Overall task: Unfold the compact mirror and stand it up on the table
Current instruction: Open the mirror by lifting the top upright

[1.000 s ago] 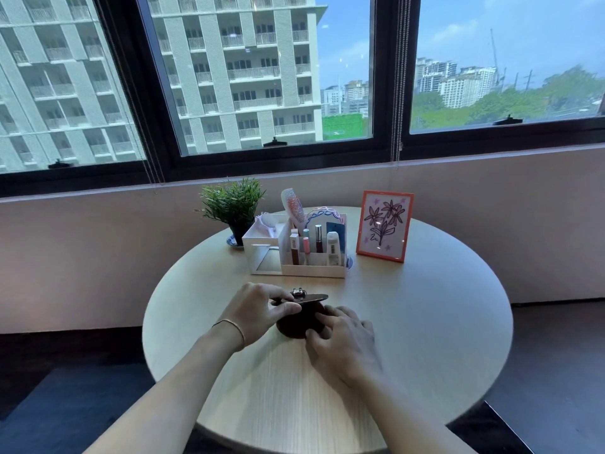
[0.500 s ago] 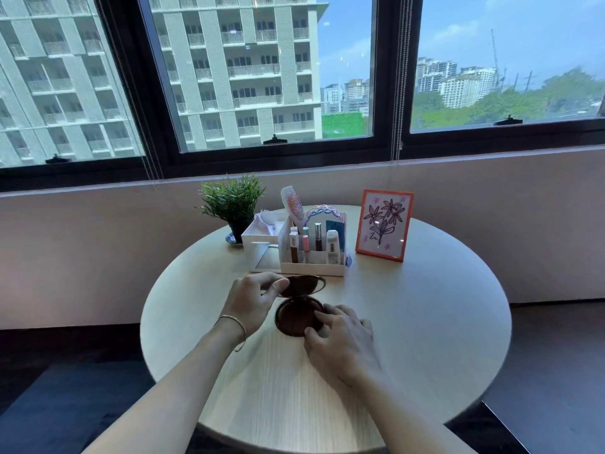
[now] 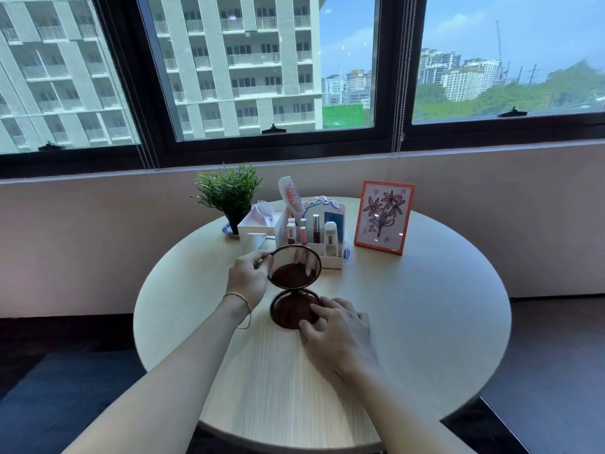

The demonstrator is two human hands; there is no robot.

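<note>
The round wooden desk [image 3: 409,322] carries a white cosmetics organizer [image 3: 314,244] at its far side, with a potted plant [image 3: 229,194] to the left of it and an orange-framed flower picture [image 3: 383,217] to the right. Just near of the organizer, about mid-desk, sits the compact mirror [image 3: 294,290], open, its base flat on the wood and its lid raised steeply.

The left hand [image 3: 248,276] pinches the lid's left rim between thumb and fingers. The right hand [image 3: 334,326] lies loosely spread, fingertips pressing the base's near right edge.

The risk, as I judge it, lies in the hinge: if it is loose, the lid may flop shut or fall fully back once released. Pushed too far, it could knock the organizer right behind it, and easing the right hand's pressure early could let the base slide on the smooth wood.
</note>
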